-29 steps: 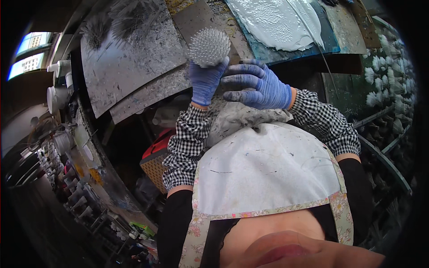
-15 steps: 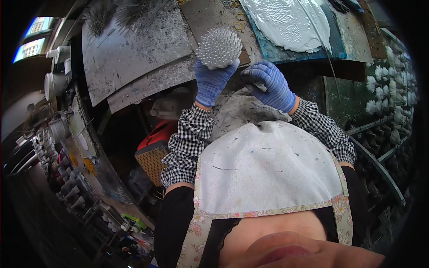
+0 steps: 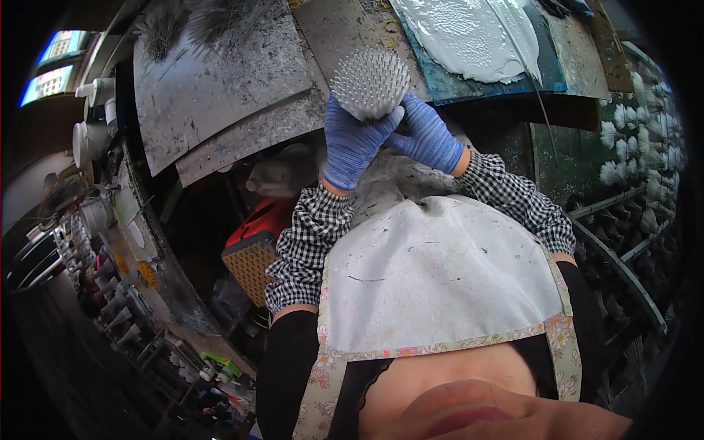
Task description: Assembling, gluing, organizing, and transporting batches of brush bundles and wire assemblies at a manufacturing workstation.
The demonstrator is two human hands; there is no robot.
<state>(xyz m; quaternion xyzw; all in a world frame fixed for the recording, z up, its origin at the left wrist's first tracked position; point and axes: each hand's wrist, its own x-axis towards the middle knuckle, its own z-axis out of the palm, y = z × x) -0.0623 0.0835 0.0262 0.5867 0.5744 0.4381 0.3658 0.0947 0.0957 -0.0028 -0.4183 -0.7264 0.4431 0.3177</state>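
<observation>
A round, grey-white dome covered in pointed nubs (image 3: pixel 371 83) is held up at the near edge of the work table. My left hand (image 3: pixel 354 141), in a blue knitted glove, grips it from below on the left. Gloved the same way, my right hand (image 3: pixel 429 133) presses against its lower right side, with the fingers partly hidden behind it. Both hands meet just under the dome. Beyond it to the right, a thick white paste (image 3: pixel 469 40) is spread on a blue sheet (image 3: pixel 469 93), with a thin rod (image 3: pixel 522 55) lying across it.
Grey metal sheets (image 3: pixel 213 95) cover the table's left, with wiry bristle bundles (image 3: pixel 163 37) at the back. Below stand a white jug (image 3: pixel 273 178) and a red box (image 3: pixel 260 220). Racks of white bristle tufts (image 3: pixel 629 150) stand at right, and a metal frame bar (image 3: pixel 620 262) is near my right arm.
My right hand has come left and up from beside the dome and now touches it. The dome and my left hand have shifted slightly right.
</observation>
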